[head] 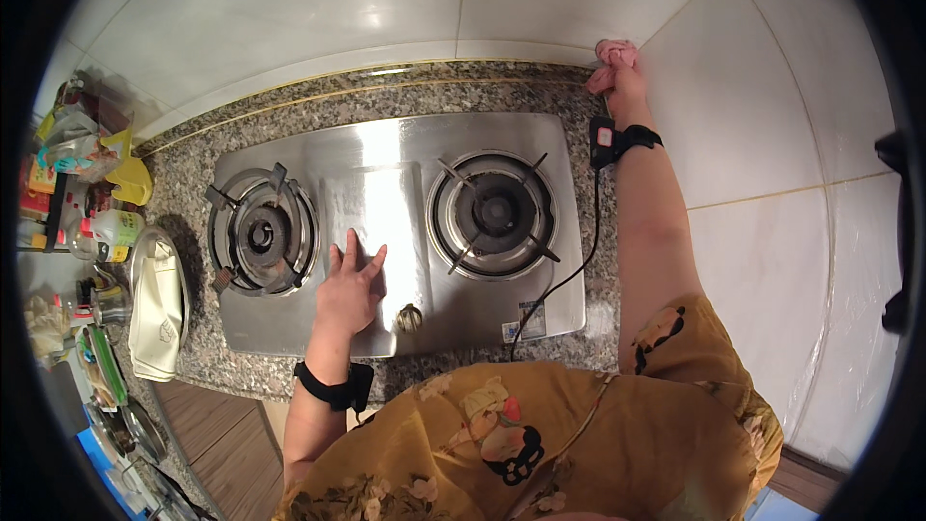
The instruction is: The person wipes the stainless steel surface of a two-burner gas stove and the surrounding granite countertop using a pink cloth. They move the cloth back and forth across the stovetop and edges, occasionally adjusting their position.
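My right hand [628,87] reaches to the far right corner and grips a crumpled pink cloth [615,52] against the tiled wall, just above the granite ledge. My left hand [349,293] rests with spread fingers on the stainless steel gas cooktop [463,336], between its two burners, and holds nothing. The left burner [264,235] has a round pan support; the right burner [495,211] has thin prongs. A metallic control knob [409,319] sits right of my left hand. Any second knob is hidden by that hand.
A granite countertop [181,166] surrounds the cooktop. At left stand a metal tray [181,282] with a pale folded cloth [158,307], a white bottle [119,228] and a yellow plastic item [132,174]. A black cable [571,276] from my right wrist crosses the cooktop's right side.
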Action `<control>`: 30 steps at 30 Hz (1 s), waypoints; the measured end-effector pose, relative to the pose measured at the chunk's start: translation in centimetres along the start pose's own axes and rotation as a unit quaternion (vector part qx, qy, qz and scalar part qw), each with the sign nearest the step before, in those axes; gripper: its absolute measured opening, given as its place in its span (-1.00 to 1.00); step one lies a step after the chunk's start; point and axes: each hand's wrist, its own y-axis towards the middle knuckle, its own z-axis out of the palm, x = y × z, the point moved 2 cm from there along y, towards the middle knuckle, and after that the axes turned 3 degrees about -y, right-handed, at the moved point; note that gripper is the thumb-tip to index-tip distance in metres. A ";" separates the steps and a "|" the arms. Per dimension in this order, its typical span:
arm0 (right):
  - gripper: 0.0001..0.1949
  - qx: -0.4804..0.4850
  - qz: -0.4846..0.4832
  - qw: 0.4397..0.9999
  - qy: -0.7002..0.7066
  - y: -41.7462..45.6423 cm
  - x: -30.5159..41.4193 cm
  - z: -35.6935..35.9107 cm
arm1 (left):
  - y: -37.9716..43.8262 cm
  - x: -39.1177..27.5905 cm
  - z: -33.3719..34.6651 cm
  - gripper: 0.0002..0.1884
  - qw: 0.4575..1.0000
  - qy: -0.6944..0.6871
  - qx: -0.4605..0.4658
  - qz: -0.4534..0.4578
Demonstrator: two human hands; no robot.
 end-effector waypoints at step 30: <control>-0.72 0.041 -0.159 0.983 -0.085 0.2 23.6 3.8 | -0.4 -0.1 0.0 -0.07 0.999 -0.002 0.028 -0.026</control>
